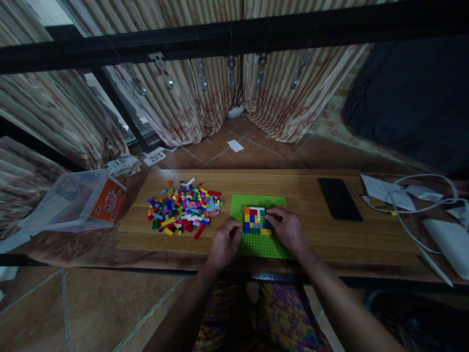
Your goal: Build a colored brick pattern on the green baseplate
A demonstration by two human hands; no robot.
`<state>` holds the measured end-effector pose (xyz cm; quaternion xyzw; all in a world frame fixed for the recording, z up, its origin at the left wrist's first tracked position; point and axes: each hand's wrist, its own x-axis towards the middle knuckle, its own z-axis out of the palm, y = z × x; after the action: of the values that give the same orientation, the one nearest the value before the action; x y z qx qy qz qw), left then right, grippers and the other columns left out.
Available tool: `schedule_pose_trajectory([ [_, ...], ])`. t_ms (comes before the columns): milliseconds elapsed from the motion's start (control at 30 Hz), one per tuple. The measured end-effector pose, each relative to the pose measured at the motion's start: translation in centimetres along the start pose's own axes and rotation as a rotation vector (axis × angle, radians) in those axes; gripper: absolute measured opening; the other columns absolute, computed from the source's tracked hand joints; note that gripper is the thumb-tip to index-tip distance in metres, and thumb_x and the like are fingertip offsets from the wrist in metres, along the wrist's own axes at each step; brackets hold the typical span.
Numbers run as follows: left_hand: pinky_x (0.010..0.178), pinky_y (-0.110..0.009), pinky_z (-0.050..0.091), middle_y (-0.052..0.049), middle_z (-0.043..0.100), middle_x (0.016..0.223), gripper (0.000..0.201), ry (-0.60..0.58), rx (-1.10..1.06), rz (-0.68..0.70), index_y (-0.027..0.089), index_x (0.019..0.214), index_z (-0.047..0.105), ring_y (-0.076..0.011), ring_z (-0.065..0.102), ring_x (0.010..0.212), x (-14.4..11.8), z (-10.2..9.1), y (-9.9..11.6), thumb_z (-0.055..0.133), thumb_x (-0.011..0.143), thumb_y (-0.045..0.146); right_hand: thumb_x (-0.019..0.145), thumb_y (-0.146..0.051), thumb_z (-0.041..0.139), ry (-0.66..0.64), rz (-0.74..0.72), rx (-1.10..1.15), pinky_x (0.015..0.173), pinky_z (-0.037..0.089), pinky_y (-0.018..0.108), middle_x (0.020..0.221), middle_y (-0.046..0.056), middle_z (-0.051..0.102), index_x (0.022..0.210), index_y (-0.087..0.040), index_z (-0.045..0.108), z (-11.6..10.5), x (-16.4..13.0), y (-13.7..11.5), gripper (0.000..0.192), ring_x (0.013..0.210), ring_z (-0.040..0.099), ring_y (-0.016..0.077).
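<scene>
A green studded baseplate lies on the wooden board in front of me. On it sits a flat, multicoloured patch of building bricks, in red, white, blue, yellow, orange and green. My right hand reaches in from the right, its thumb and forefinger pinched at the patch's upper right edge on a small dark brick. At the baseplate's left edge, my left hand is closed with curled fingers. Whether anything is inside it is hidden. A heap of loose bricks lies left of the baseplate.
The wooden board also carries a black phone on the right. A clear plastic box with an orange label stands at the left. White cables, papers and a white device lie far right. A dark rail crosses beyond.
</scene>
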<state>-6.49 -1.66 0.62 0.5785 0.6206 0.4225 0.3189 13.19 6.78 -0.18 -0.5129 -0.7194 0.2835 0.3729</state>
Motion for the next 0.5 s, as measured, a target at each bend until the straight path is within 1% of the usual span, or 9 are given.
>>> schedule_pose_trajectory([
  [200, 0.077, -0.024, 0.047, -0.002, 0.067, 0.087, 0.013, 0.008, -0.023, -0.012, 0.020, 0.086, 0.064, -0.0144, 0.061, 0.082, -0.03, 0.02, -0.13, 0.053, 0.087, 0.027, 0.082, -0.040, 0.057, 0.033, 0.081, 0.085, 0.074, 0.050, 0.035, 0.083, 0.006, 0.070, 0.082, -0.021, 0.072, -0.07, 0.37, 0.28, 0.024, 0.079, 0.064, 0.0212],
  [400, 0.077, -0.024, 0.047, -0.002, 0.067, 0.087, 0.013, -0.001, -0.020, -0.006, 0.020, 0.086, 0.064, -0.0143, 0.061, 0.082, 0.00, 0.09, -0.29, 0.053, 0.087, 0.027, 0.078, -0.038, 0.059, 0.023, 0.155, 0.054, 0.072, 0.048, 0.033, 0.082, 0.004, 0.070, 0.075, -0.021, 0.072, 0.13, 0.74, -0.14, 0.021, 0.075, 0.063, 0.0198],
  [500, 0.078, -0.024, 0.047, -0.002, 0.066, 0.087, 0.013, 0.002, -0.021, 0.003, 0.020, 0.087, 0.064, -0.0141, 0.061, 0.082, -0.02, 0.12, -0.31, 0.052, 0.087, 0.026, 0.077, -0.037, 0.060, 0.019, 0.158, 0.049, 0.071, 0.048, 0.033, 0.080, 0.004, 0.070, 0.075, -0.021, 0.072, 0.19, 0.79, -0.16, 0.020, 0.073, 0.063, 0.0191],
])
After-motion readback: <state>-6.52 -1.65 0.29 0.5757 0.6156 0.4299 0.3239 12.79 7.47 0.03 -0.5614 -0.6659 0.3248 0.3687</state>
